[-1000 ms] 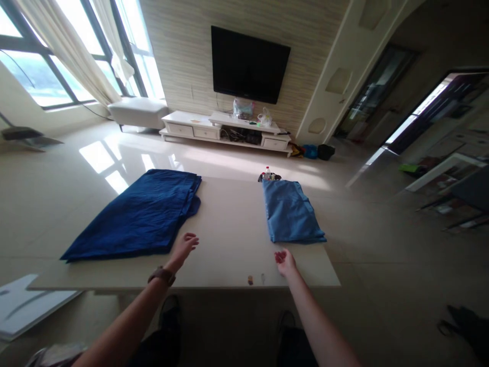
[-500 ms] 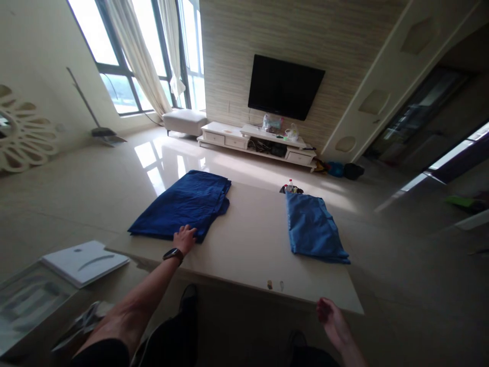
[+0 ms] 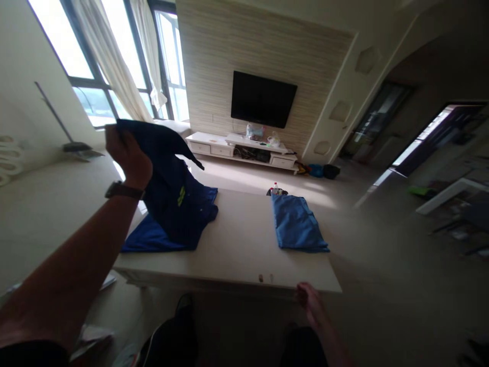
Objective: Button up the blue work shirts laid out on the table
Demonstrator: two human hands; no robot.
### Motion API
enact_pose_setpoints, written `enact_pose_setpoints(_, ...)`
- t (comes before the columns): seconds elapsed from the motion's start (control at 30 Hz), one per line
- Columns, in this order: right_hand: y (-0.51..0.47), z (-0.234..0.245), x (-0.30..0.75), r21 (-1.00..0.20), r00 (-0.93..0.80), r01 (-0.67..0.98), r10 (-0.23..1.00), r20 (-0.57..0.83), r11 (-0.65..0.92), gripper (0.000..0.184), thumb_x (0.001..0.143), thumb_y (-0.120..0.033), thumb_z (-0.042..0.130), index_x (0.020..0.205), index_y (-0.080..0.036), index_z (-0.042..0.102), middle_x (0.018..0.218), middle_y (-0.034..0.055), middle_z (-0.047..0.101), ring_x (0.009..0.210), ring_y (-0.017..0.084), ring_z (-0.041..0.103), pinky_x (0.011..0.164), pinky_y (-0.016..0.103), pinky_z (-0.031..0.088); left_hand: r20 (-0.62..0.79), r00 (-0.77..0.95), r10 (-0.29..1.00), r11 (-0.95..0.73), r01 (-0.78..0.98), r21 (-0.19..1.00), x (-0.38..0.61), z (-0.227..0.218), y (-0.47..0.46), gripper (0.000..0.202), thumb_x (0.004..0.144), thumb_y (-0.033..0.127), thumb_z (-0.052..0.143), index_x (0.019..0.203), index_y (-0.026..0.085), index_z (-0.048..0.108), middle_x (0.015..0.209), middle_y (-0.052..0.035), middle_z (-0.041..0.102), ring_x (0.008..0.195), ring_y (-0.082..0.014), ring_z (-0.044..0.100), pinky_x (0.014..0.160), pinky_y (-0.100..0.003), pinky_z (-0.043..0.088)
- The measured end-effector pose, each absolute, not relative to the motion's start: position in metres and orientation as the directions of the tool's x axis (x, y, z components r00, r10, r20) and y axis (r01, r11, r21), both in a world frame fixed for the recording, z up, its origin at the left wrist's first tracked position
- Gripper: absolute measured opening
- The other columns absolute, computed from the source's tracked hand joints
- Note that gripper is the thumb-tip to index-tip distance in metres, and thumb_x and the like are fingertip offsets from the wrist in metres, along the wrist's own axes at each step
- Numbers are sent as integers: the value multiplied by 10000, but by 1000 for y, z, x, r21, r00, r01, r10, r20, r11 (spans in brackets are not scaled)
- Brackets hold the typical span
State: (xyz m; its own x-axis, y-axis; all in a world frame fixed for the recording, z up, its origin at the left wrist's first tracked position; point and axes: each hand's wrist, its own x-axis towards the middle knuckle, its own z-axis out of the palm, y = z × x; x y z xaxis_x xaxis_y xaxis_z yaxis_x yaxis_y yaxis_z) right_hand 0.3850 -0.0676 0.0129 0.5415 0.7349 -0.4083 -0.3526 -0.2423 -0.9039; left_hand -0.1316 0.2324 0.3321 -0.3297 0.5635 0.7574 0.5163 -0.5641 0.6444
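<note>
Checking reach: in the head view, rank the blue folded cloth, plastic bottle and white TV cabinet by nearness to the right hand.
Right hand:
1. Light blue folded cloth, on the pale table's right.
2. Plastic bottle, at its far edge.
3. White TV cabinet, beyond it.

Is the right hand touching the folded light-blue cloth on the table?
No, the right hand is down at the table's near edge, apart from the folded light-blue cloth.

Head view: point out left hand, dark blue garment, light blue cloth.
Left hand [image 3: 125, 155], head view, back of hand.
Dark blue garment [image 3: 168, 206], head view, raised middle.
Light blue cloth [image 3: 296, 224], head view, top fold.
</note>
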Motion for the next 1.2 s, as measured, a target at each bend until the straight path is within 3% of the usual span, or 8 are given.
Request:
enact_pose_setpoints(0.1, -55, 58, 350, -981, 491, -50, 850, -190, -190, 437, 563, -549, 798, 749, -187, 641, 735, 43, 691, 709, 201, 672, 619, 278, 523, 922, -373, 102, -702, 630, 333, -98, 398, 171, 524, 1010, 701, 384, 862, 216, 516, 925, -49, 562, 1068, -207, 584, 802, -437, 317)
enact_pose_setpoints(0.27, -38, 187, 287, -915, 283, 343, 905, 317, 213, 578, 718, -561, 787, 1146, -198, 648, 1232, 131, 673, 1164, 298, 633, 899, 420, 565, 966, 145, 214, -953, 246, 175, -24, 457, 69, 403, 981, 547, 565, 741, 233, 488, 669, 31, 381, 579, -120, 373, 559, -319, 286)
enact_pose_setpoints(0.4, -34, 286, 240, -740, 63, 415, 794, 604, 530, 865, 717, -517, 851, 1452, -244, 486, 1554, 116, 465, 1414, 288, 459, 1139, 458, 440, 792, 536, 294, -956, 147, 255, 19, 467, 22, 324, 979, 450, 566, 796, 183, 589, 675, 29, 489, 615, -114, 456, 587, -271, 405)
enact_pose_setpoints(0.57, -30, 342, 222, -788, -67, 346, 851, 520, 509, 386, 850, -527, 698, 1062, -204, 703, 1055, 37, 725, 1002, 242, 649, 893, 370, 529, 647, 638, 418, -896, 174, 408, 44, 443, 18, 200, 928, 373, 621, 928, 186, 688, 839, -10, 658, 842, -172, 616, 819, -318, 517)
enact_pose_setpoints(0.7, -28, 357, 241, -889, -36, 366, 959, 282, 275, 403, 847, -537, 671, 701, -162, 656, 616, -2, 621, 610, 166, 559, 573, 275, 439, 729, 420, 540, -840, 220, 495, 51, 407, 21, 161, 953, 290, 534, 953, 177, 648, 911, -40, 664, 893, -182, 607, 871, -347, 514)
enact_pose_setpoints(0.87, -28, 374, 259, -989, 169, 26, 974, 150, 148, 206, 804, -351, 733, 745, -176, 644, 576, -7, 626, 515, 143, 563, 476, 233, 431, 729, -179, 661, -686, 251, 683, 56, 331, -59, 127, 930, 344, 599, 1008, 246, 577, 1061, -58, 617, 1008, -210, 588, 847, -356, 513)
enact_pose_setpoints(1.0, -27, 386, 257, -944, 283, -163, 930, 233, 286, 147, 817, -305, 708, 806, -182, 627, 594, -23, 625, 555, 143, 601, 516, 233, 513, 432, 107, 896, -440, 70, 895, 73, 254, -146, 165, 959, 454, 558, 978, 291, 543, 932, -39, 625, 891, -210, 638, 805, -369, 549)
enact_pose_setpoints(1.2, -37, 408, 252, -864, 348, -132, 838, 419, 487, 168, 881, -336, 624, 912, -172, 643, 729, 4, 651, 719, 168, 678, 642, 291, 596, 144, 198, 970, -193, 255, 947, 104, 162, -157, 756, 689, 414, 830, 1362, 273, 515, 1425, -157, 564, 1358, -358, 549, 1144, -505, 457)
